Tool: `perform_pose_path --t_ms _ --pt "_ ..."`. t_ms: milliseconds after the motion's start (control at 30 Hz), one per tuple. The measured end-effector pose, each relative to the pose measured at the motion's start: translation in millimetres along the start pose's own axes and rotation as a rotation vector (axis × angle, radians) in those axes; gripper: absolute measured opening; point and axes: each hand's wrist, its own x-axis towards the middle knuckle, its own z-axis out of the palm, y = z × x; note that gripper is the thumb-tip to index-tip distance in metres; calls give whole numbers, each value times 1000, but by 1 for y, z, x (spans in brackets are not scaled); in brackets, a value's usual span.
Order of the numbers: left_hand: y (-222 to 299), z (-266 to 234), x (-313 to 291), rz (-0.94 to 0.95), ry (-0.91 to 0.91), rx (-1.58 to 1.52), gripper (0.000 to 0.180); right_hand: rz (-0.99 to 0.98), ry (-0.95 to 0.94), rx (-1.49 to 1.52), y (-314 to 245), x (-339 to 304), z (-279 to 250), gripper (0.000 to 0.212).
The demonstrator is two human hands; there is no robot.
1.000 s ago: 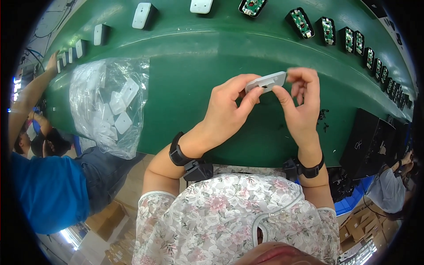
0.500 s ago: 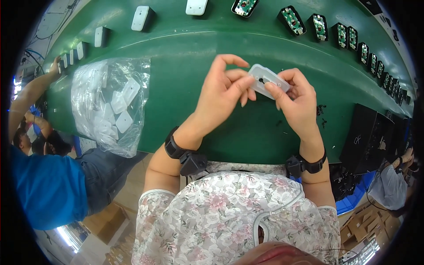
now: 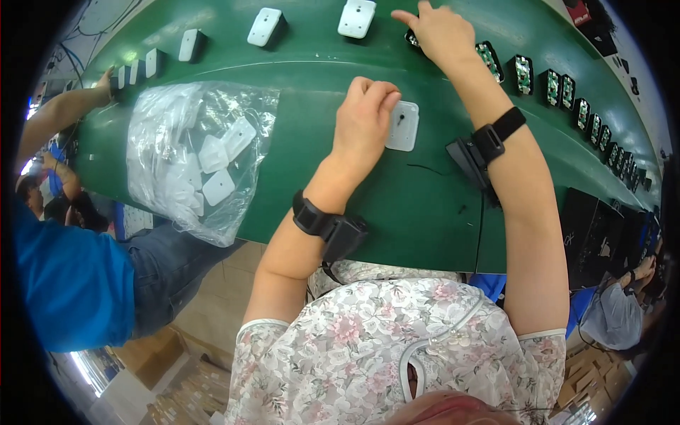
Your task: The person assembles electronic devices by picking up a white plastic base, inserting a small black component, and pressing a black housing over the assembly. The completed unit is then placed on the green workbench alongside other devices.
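Two hands work apart on the green belt. The left hand lies over the left edge of a flat white cover, fingers curled down and fingertips pressing it onto the belt rather than gripping it. The right hand is stretched far forward, fingers loosely spread, over a dark unit with a green board at the start of a row of such boards that runs off to the right. Whether it has actually taken hold of that unit I cannot tell; the palm hides the contact.

Several slips seem possible from here. With only fingertip pressure on one edge, the cover could skid or pivot on the smooth belt if that hand shifts. The reach is long and the eyes must split between both hands, so the right fingers might nudge the next board in the row out of line, or pinch the exposed green board instead of its dark housing. The wrist device and its dangling cable hang close above the belt and could snag. The plastic bag of white covers lies well to the left, next to a neighbour's arm, and looks clear of trouble.
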Motion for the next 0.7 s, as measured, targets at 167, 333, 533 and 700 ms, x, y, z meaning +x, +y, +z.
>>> perform_pose_path --t_ms 167,333,533,700 --pt "16 1 -23 99 -67 478 64 64 93 307 13 -9 10 44" --pt "19 -10 -32 194 -211 378 57 -143 125 715 24 -86 -17 39" --pt "7 -21 -27 305 -313 185 54 -133 -49 460 51 -147 -38 33" --pt "10 -29 -23 249 -231 -7 53 -148 -30 651 28 -152 -41 35"
